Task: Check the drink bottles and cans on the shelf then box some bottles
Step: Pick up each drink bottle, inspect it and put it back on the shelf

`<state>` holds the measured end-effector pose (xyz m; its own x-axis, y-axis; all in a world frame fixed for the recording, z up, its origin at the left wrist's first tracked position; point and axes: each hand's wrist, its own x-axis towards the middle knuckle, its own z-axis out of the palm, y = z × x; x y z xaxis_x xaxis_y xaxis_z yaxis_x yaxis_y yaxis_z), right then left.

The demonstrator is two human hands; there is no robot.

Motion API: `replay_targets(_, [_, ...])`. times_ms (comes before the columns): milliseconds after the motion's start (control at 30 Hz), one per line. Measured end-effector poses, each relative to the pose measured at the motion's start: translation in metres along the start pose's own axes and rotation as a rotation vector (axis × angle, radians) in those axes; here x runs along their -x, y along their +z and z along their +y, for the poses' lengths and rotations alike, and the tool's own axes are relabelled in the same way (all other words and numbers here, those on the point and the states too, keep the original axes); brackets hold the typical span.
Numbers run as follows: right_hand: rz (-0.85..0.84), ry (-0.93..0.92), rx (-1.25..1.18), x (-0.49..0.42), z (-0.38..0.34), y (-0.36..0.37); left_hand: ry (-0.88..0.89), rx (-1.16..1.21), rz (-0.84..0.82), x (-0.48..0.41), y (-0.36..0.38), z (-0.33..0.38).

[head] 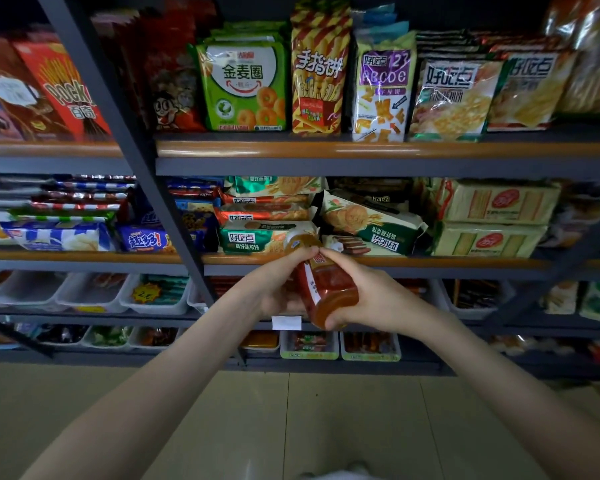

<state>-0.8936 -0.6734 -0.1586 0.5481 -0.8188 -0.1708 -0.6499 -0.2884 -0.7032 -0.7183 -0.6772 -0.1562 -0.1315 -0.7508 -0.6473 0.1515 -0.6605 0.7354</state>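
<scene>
Shelving (361, 150) packed with snacks fills the far side of the view, and in front of its middle tiers a person holds one bottle (326, 289) of amber drink with a red label in both hands. The bottle is tilted, its cap end pointing far toward the shelf and its base nearer the person. The left hand (274, 289) grips it from the left with fingers curled round the upper part. The right hand (378, 299) grips it from the right, fingers wrapped over the label and the thumb pressed at the base. The two hands' fingertips nearly meet near the neck. Behind the cap lie stacked biscuit packs (368, 223), partly hidden by the bottle. A dark slanted post (136, 150) of the rack runs down just left of the left hand. Higher up stand a green ring-snack bag (243, 84) and, far left, red Pocky boxes (63, 88). Lower tiers hold pale plastic bins (90, 292), and a white price tag (286, 322) shows just below the left hand. Tiled floor (291, 427) lies near, between the forearms.
</scene>
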Motion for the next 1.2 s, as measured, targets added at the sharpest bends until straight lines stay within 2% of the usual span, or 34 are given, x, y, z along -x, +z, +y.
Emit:
replay_targets(133, [-0.039, -0.046, -0.093, -0.001, -0.003, 0.001, 0.093, -0.072, 0.015, 0.006, -0.009, 0.007])
replay_targets(233, [-0.028, -0.044, -0.371, -0.002, -0.015, -0.016, 0.271, -0.221, 0.005, 0.017, -0.015, 0.020])
replay_targets(333, [0.131, -0.069, -0.532, -0.009, -0.042, -0.044, 0.640, -0.573, 0.034, 0.036, -0.012, 0.050])
replay_targets(467, [0.363, -0.216, -0.457, -0.012, -0.087, -0.106, 1.049, -0.890, 0.102, 0.070, 0.008, 0.120])
replay_targets(533, [0.496, -0.336, -0.422, -0.015, -0.110, -0.146, 1.160, -0.971, 0.019, 0.094, 0.015, 0.163])
replay_targets(600, [0.619, -0.477, -0.448, -0.019, -0.134, -0.186, 1.212, -0.931, -0.101, 0.118, 0.020, 0.205])
replay_targets(633, [0.680, -0.546, -0.453, -0.022, -0.144, -0.204, 1.281, -0.901, -0.087, 0.127, 0.022, 0.224])
replay_targets(700, [0.818, -0.674, -0.427, -0.027, -0.161, -0.239, 1.474, -0.854, 0.101, 0.132, 0.023, 0.257])
replay_targets(767, [0.956, -0.760, -0.353, -0.034, -0.174, -0.270, 1.603, -0.791, 0.363, 0.125, 0.023, 0.288])
replay_targets(833, [1.036, -0.806, -0.292, -0.044, -0.180, -0.296, 1.619, -0.803, 0.596, 0.114, 0.023, 0.315])
replay_targets(900, [1.058, -0.807, -0.279, -0.054, -0.182, -0.317, 1.572, -0.840, 0.732, 0.106, 0.028, 0.337])
replay_targets(1100, [0.939, -0.599, -0.111, -0.091, -0.175, -0.362, 1.483, -0.852, 0.798, 0.072, 0.058, 0.378])
replay_targets(1200, [0.878, -0.534, -0.084, -0.106, -0.175, -0.374, 1.470, -0.914, 0.883, 0.059, 0.065, 0.387])
